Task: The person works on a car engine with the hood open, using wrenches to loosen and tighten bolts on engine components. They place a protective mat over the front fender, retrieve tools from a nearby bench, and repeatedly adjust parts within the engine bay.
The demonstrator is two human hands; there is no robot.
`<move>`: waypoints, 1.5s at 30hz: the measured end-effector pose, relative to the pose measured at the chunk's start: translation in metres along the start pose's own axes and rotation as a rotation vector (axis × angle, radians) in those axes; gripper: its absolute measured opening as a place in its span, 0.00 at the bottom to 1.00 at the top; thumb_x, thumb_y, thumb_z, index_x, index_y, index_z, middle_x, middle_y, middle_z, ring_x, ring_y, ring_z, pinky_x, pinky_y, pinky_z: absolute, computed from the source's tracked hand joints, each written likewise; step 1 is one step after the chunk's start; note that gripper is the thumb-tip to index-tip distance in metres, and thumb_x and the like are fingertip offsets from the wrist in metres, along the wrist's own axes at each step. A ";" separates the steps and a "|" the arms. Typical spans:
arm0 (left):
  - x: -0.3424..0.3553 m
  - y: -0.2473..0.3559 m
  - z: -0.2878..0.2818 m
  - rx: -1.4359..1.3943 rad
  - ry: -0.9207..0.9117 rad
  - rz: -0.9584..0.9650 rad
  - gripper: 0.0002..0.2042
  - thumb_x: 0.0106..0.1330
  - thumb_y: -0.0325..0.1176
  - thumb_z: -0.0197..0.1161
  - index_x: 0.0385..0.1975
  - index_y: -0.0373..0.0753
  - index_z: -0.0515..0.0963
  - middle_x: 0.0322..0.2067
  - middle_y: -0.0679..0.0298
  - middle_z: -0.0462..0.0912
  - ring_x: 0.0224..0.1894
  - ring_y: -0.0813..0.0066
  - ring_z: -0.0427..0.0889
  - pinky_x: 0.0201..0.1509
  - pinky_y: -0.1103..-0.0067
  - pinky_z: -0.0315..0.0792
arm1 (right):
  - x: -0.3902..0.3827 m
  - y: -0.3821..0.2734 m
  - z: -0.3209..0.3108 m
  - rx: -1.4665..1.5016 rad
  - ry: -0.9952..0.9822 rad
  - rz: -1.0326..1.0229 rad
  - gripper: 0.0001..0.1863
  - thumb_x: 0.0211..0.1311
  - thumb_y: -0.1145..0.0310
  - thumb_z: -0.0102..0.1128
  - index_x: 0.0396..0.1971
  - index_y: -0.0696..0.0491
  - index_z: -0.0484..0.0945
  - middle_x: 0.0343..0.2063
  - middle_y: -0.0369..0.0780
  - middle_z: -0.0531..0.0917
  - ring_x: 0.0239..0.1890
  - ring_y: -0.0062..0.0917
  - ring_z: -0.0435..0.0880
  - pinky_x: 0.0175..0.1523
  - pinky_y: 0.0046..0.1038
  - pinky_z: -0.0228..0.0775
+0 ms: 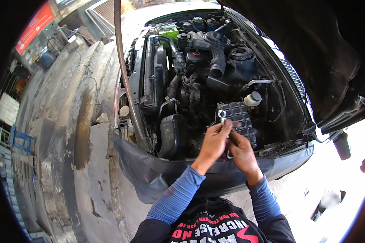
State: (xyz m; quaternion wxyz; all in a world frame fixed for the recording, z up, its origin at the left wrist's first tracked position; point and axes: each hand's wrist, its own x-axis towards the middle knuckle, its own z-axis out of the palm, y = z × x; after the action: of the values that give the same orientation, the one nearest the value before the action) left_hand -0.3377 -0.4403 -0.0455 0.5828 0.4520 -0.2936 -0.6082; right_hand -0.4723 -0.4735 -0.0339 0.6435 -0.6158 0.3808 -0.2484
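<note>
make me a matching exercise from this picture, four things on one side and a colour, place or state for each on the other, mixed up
Things
1. wrench
2. tank
3. sheet
4. forearm sleeves

Colours, places or states
A. mostly white, standing under the raised hood
B. blue
C. held in the left hand, ring end up
D. black, draped

Pairs: 1-C, 2-A, 3-D, 4-B
</note>
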 end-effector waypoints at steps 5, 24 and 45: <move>0.015 -0.018 -0.074 0.373 0.273 0.308 0.20 0.77 0.44 0.56 0.47 0.30 0.81 0.31 0.60 0.84 0.36 0.79 0.81 0.40 0.80 0.74 | 0.040 0.011 0.033 -0.064 0.004 0.133 0.08 0.73 0.69 0.55 0.40 0.59 0.77 0.18 0.33 0.76 0.18 0.15 0.74 0.21 0.21 0.66; 0.066 -0.002 -0.096 -0.102 0.112 -0.024 0.24 0.79 0.48 0.50 0.48 0.30 0.80 0.41 0.58 0.86 0.42 0.71 0.85 0.50 0.75 0.78 | 0.076 0.036 0.064 -0.170 0.278 -0.002 0.10 0.71 0.69 0.55 0.40 0.61 0.78 0.25 0.49 0.79 0.29 0.35 0.84 0.37 0.37 0.74; 0.080 -0.049 -0.138 -0.203 0.318 -0.135 0.20 0.76 0.47 0.56 0.42 0.33 0.81 0.35 0.60 0.84 0.39 0.72 0.83 0.45 0.76 0.77 | 0.096 0.035 0.071 -0.435 0.041 0.068 0.10 0.70 0.69 0.51 0.45 0.57 0.75 0.28 0.50 0.84 0.33 0.47 0.83 0.42 0.46 0.72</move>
State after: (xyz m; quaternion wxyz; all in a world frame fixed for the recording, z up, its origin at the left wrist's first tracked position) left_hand -0.2289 -0.4880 -0.1634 0.6223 0.4998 -0.1039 -0.5934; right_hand -0.3645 -0.5022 -0.0897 0.4959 -0.7215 0.4590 -0.1510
